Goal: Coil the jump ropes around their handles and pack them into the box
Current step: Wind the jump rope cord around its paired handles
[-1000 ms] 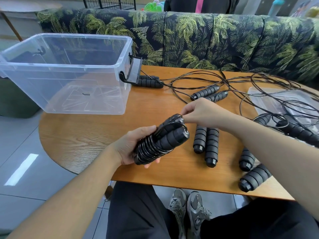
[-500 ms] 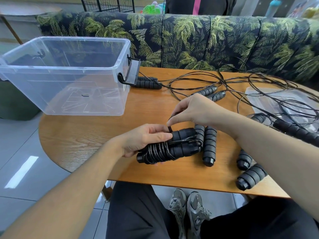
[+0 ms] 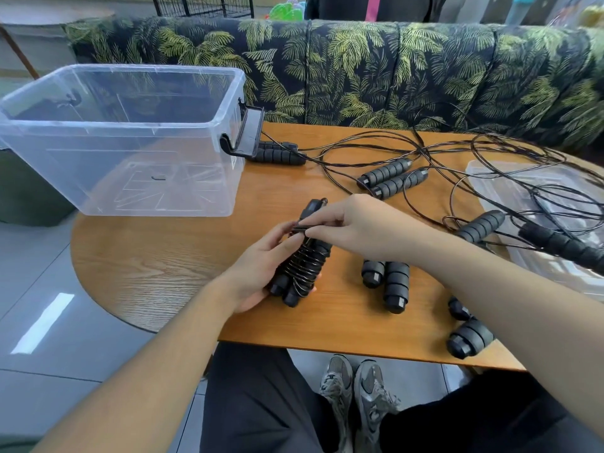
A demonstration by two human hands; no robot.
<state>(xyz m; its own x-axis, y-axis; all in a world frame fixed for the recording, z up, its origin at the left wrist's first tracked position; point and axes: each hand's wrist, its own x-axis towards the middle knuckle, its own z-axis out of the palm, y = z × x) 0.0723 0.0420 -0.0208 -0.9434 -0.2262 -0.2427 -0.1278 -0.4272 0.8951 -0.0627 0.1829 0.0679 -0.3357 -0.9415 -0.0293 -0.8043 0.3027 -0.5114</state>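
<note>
A strand of black cord is pinched between the thumb and fingertips of the right hand [image 3: 353, 228] at the upper end of a coiled jump rope [image 3: 302, 259], whose paired handles are gripped from below by the curled fingers of the left hand [image 3: 261, 273] — the bundle is held just above the wooden table [image 3: 157, 269], near its front edge. No brand, label or writing can be read on anything. Just to the right, two loose handles [image 3: 387, 284] lie side by side on the table; another pair [image 3: 392, 178] and tangled black cords [image 3: 457, 158] are spread behind the hands, some draped over a clear lid [image 3: 510, 188] at the right. The clear plastic box [image 3: 130, 138] stands at the table's left, well apart from the bundle, with nothing seen packed inside. A leaf-print sofa [image 3: 359, 67] is seen behind. Compared with half a second earlier, the bundle is turned from lying crosswise to pointing away from the person — and the right hand's pinch is now set at its far end.
</note>
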